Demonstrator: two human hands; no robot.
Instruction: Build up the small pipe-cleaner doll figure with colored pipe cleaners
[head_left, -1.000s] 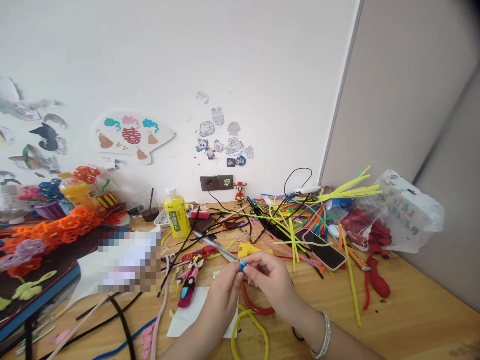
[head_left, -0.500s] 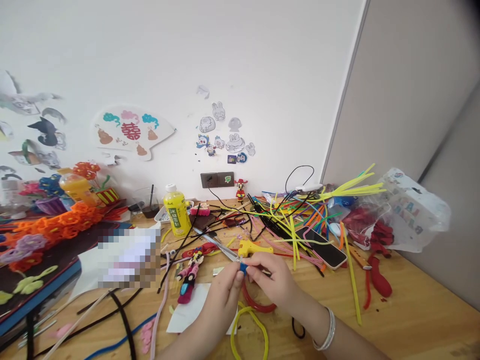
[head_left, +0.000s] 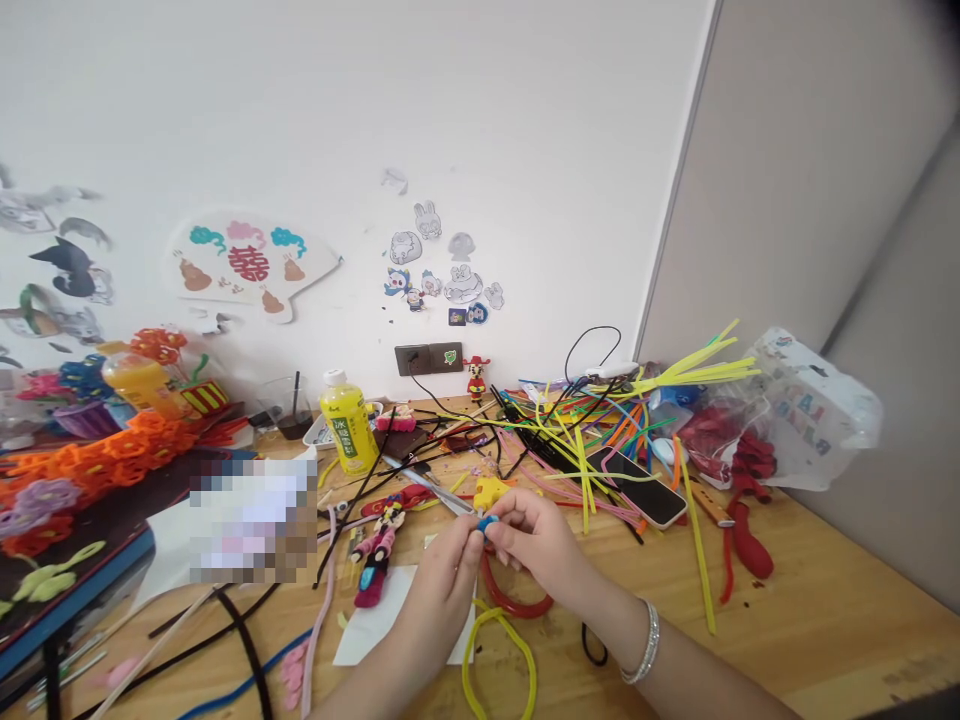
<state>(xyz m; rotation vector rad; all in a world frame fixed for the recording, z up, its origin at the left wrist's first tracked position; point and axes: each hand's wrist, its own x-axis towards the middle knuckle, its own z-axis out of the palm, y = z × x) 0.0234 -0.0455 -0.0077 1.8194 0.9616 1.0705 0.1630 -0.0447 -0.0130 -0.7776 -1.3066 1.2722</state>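
Observation:
A small blue piece (head_left: 487, 525), perhaps coiled pipe cleaner, is pinched between the fingertips of both hands. My left hand (head_left: 450, 560) grips it from the left and my right hand (head_left: 534, 540) from the right. Just behind the fingers lies a yellow glue gun (head_left: 489, 492), partly hidden, and the scissors (head_left: 439, 488) point toward them. Under the hands are a red tube-like loop (head_left: 517, 604), a yellow pipe cleaner loop (head_left: 534, 665) and a white paper sheet (head_left: 375, 620). A pink and black figure (head_left: 379, 550) lies left of my left hand.
Many coloured pipe cleaners (head_left: 585, 430) cover the back right, with a phone (head_left: 645, 495) on the table among them. A yellow bottle (head_left: 349, 425) stands at the back. Orange pipe cleaner flowers (head_left: 105, 450) fill the left. A plastic bag (head_left: 810, 410) sits far right.
The view has shifted slightly, so the background sits further left. Both hands keep hold of the blue piece, which is turned a little, and the right fingers have shifted on it.

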